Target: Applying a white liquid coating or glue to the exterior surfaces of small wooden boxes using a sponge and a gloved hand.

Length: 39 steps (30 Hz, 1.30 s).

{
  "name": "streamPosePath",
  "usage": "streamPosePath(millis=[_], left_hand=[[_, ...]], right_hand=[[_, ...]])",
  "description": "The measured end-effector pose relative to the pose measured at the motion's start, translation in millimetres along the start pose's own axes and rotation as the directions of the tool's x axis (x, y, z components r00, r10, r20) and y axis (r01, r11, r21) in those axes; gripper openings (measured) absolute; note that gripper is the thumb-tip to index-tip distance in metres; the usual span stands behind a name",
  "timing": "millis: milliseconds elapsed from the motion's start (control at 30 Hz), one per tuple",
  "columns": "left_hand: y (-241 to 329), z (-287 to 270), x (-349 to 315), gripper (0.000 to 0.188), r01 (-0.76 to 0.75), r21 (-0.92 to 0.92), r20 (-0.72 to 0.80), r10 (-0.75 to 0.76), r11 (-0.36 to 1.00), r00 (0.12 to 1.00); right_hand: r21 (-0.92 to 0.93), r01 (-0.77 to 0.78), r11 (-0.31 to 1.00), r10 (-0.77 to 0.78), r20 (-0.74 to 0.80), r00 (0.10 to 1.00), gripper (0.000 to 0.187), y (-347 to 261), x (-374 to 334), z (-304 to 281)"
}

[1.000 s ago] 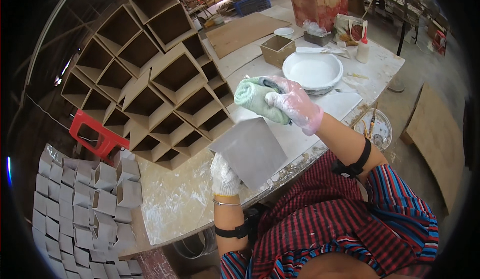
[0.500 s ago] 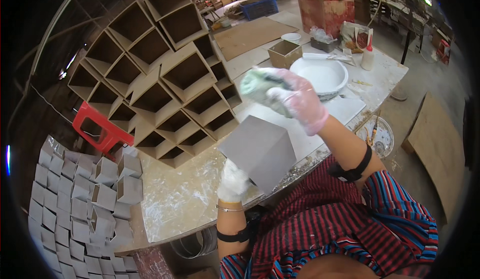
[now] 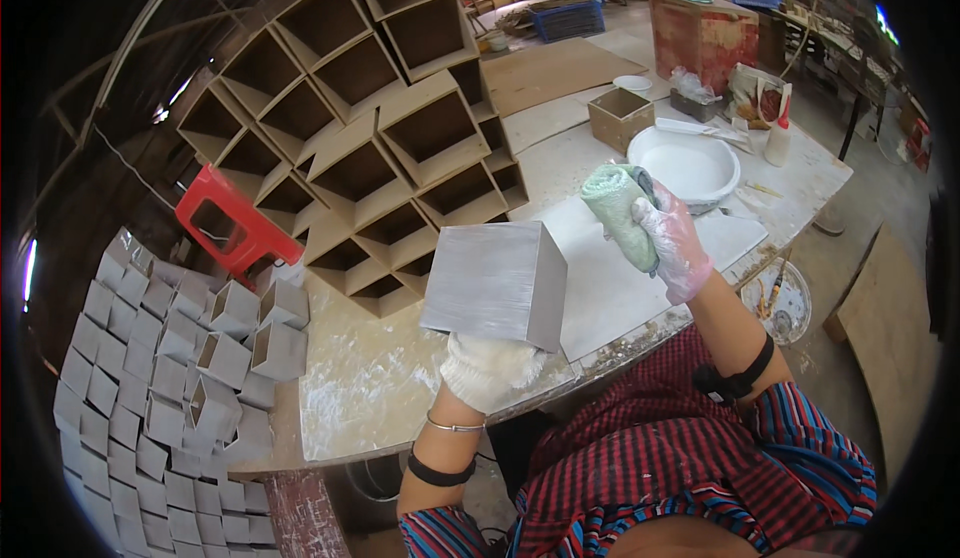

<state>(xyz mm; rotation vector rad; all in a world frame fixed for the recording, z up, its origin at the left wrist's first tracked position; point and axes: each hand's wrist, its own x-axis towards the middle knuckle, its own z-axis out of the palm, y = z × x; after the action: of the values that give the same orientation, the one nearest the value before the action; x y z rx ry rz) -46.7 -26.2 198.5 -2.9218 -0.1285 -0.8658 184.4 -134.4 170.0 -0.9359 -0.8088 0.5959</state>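
A grey square box (image 3: pixel 490 280), with streaky wet-looking faces, is held up over the front of the table. My left hand (image 3: pixel 490 368), in a white knitted glove, grips it from below; the fingertips are hidden behind or inside the box. To its right, my right hand (image 3: pixel 672 243), in a pinkish, white-smeared glove, is closed round a rolled light-green cloth (image 3: pixel 622 213). The cloth is apart from the box. Just beyond that hand stands a white basin (image 3: pixel 728 183) with white inside.
Brown open boxes (image 3: pixel 425 136) are stacked high at the table's left. Many grey boxes (image 3: pixel 165 358) pile up beyond the left edge, near a red plastic stool (image 3: pixel 215 220). A small brown box (image 3: pixel 620 118) and a squeeze bottle (image 3: pixel 778 143) stand farther back. A bucket (image 3: pixel 785 308) sits right of the table.
The grey box has turned and shifted left, its streaked face now toward me. My right hand with the cloth has drawn away to the right and lower.
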Motion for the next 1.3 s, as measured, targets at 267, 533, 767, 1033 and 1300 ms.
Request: streamPosePath(millis=[267,533,767,1033,1300], left_hand=[[-12,-6,-31,0.048,0.138,0.052,0.059,-0.141,0.989,0.988],[-20,3,-75,0.050,0.124,-0.055,0.172,-0.113,0.991,0.979],[-18,-25,-91,0.052,0.224,-0.301,0.129,-0.194,0.927,0.973],[-56,-67,-171,0.038,0.603,-0.137,0.030,-0.605,0.786,0.796],[-133,-112,-252,0.056,0.266,-0.959,-0.121,-0.988,0.093,-0.091]], right_hand=[[-0.099,0.003,0.995,0.012,0.151,0.988,0.040,11,-11,17],[-0.258,0.512,0.819,-0.192,0.717,0.669,0.042,-30,17,108],[0.056,0.562,0.825,-0.178,0.970,0.164,0.040,-14,11,147],[-0.318,0.064,0.946,0.138,0.573,0.808,0.050,22,-16,108],[-0.427,-0.132,0.895,0.291,0.332,0.897,0.050,101,-32,87]])
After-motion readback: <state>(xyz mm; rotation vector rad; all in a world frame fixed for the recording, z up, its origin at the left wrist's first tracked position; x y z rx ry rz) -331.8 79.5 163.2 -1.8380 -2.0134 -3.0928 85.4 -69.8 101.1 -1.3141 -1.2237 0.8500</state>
